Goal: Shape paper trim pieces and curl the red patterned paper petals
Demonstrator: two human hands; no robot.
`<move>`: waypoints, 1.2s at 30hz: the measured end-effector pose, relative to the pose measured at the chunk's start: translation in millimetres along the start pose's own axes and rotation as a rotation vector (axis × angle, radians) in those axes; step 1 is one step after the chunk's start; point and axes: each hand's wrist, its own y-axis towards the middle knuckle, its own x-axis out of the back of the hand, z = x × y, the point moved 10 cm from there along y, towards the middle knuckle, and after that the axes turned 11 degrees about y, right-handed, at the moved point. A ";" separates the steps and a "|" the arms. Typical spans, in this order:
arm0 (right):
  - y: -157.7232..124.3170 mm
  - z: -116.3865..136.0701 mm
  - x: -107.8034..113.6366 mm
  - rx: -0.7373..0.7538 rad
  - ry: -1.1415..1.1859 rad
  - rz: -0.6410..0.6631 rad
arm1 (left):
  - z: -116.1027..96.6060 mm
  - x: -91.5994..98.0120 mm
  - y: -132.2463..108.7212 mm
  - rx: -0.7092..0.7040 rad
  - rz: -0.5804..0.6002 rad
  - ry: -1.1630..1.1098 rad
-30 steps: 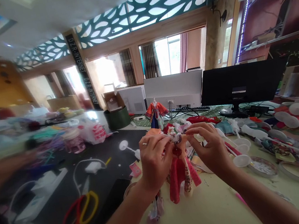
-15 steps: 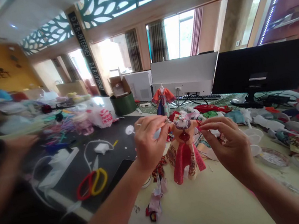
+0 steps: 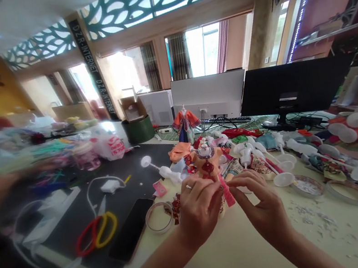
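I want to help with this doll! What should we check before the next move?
Doll standing upright: ok.
Pink strip pinched by the left hand: cannot tell, the hand hides part of it.
Right hand close beside the strip: ok.
Scissors lying on the black mat, away from the hands: ok.
Phone away from the hands: ok.

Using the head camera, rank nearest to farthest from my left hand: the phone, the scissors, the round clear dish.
1. Round clear dish, beside the left hand.
2. Black phone, farther left, on the dark mat.
3. Red-and-yellow-handled scissors, farthest left.
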 end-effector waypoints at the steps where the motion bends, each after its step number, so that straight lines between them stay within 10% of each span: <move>1: -0.4 1.2 -0.1 0.007 -0.009 0.004 | -3.5 -0.2 0.0 -0.015 0.000 0.010; 19: -22.3 -8.0 10.6 -0.107 0.012 0.051 | -28.4 -13.0 -18.8 -0.100 0.090 -0.053; 27: -25.8 -21.6 13.8 -0.211 -0.016 0.036 | 47.9 26.1 66.1 0.255 -0.009 -0.193; 31: -19.0 -51.8 2.8 -0.346 -0.013 -0.016 | 99.7 -9.3 99.2 0.582 0.233 -0.508; 36: -0.5 -88.5 -20.9 -0.518 0.064 -0.045 | 114.5 -54.3 94.3 0.729 0.562 -0.668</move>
